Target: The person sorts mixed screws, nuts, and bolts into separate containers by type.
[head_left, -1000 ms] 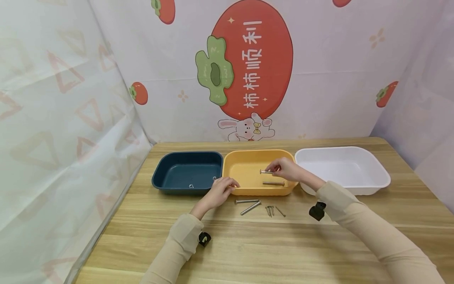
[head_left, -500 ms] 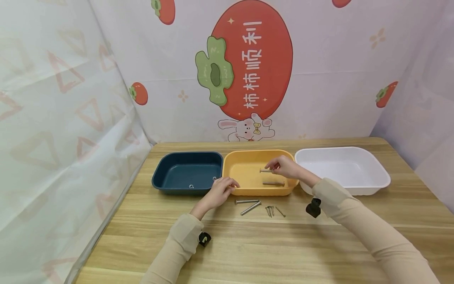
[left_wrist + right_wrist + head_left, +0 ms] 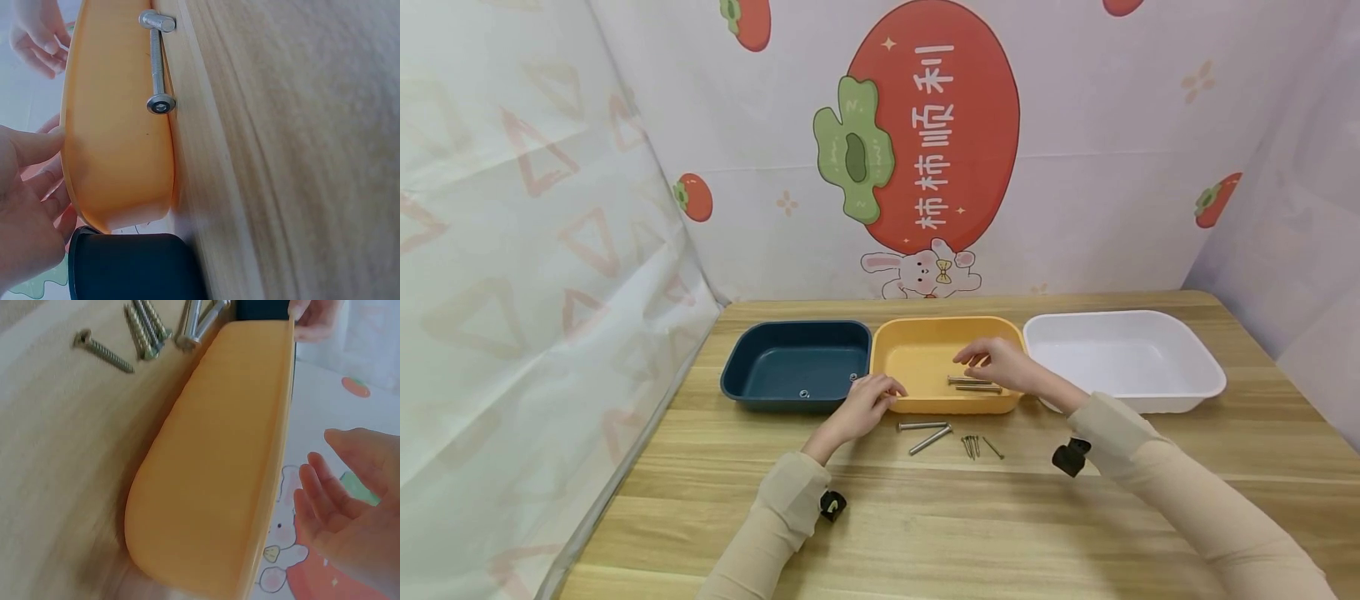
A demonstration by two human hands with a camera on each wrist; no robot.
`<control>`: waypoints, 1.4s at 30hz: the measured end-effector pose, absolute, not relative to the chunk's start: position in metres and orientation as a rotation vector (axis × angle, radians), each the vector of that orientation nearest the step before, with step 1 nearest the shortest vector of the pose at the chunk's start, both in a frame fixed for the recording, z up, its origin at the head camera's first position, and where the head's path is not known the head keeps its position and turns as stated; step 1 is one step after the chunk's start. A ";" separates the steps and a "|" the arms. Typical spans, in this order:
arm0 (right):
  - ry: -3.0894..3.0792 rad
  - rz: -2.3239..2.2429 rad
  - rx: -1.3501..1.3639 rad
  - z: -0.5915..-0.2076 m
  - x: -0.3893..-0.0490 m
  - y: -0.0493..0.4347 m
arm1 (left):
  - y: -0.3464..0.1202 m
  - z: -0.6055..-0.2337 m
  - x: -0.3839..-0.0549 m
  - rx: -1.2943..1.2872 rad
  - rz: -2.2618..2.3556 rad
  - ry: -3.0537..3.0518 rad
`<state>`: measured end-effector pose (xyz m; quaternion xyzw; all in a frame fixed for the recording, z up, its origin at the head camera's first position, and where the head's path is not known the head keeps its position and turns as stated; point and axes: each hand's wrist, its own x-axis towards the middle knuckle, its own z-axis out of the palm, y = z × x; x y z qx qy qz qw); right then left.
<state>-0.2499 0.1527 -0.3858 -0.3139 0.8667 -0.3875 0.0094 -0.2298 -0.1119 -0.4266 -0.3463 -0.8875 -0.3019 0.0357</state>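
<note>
R hand released over yellow tray

Grip: nothing held, fingers apart, just above 2 long bolts, approx. parallel on tray floor. L hand at near rim, prob. steadying; can't tell if pinching. Tabletop in front: 2 more bolts, sm. screws, prob. for easy reach. Blue tray adj.: nuts, apparently separated by kind.

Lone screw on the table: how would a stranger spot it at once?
Find the yellow tray, the middle of three. In front of its right half lie small screws: most cluster, but the lone screw slants apart, to their right.
</note>
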 end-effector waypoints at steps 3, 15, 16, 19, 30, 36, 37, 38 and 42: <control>2.713 -1.213 -1.026 -0.385 -0.242 0.150 | -0.112 -0.426 -0.230 -1.056 -0.920 -2.735; 2.624 -1.254 -1.204 -0.385 -0.219 0.141 | -0.111 -0.425 -0.230 -1.044 -0.935 -2.737; 2.621 -1.250 -1.210 -0.385 -0.217 0.140 | -0.111 -0.425 -0.230 -1.043 -0.935 -2.740; 2.619 -1.236 -1.229 -0.386 -0.212 0.138 | -0.111 -0.426 -0.231 -1.040 -0.934 -2.744; 2.576 -1.186 -1.189 -0.395 -0.201 0.132 | -0.111 -0.425 -0.230 -1.025 -0.939 -2.756; 2.541 -1.167 -1.154 -0.399 -0.197 0.129 | -0.111 -0.426 -0.231 -1.027 -0.940 -2.758; 2.537 -1.165 -1.157 -0.400 -0.196 0.129 | -0.111 -0.426 -0.231 -1.027 -0.938 -2.759; 2.530 -1.165 -1.159 -0.401 -0.196 0.128 | -0.111 -0.426 -0.231 -1.027 -0.933 -2.760; 2.508 -1.168 -1.154 -0.405 -0.194 0.127 | -0.111 -0.427 -0.231 -1.024 -0.925 -2.770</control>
